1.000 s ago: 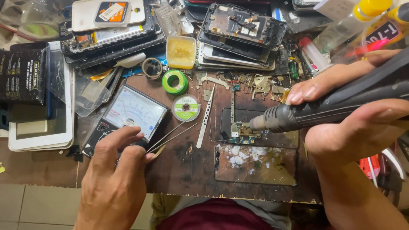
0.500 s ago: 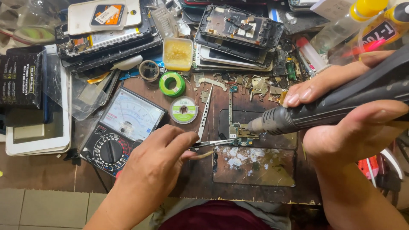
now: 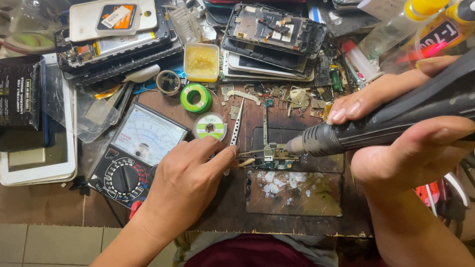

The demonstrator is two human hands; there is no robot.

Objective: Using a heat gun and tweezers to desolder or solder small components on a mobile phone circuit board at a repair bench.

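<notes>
My right hand [image 3: 396,143] grips a thick black hot-air handpiece [image 3: 376,123], whose metal nozzle points left at a small green circuit board [image 3: 278,155] on the brown workbench [image 3: 222,212]. My left hand [image 3: 190,180] pinches metal tweezers [image 3: 252,157], and their tips reach the board's left edge. A second pair of tweezers [image 3: 236,126] lies flat just behind my fingers.
An analog multimeter [image 3: 136,153] sits left of my left hand. Two solder reels [image 3: 196,97] [image 3: 210,126], a yellow flux tub [image 3: 201,62], stacked opened phones [image 3: 272,34] and bottles [image 3: 396,34] crowd the back. A cracked glass panel [image 3: 294,193] lies below the board.
My left hand left the multimeter's dial, moved right, picked up tweezers and brought them to the board. The right hand and handpiece stayed nearly still.
</notes>
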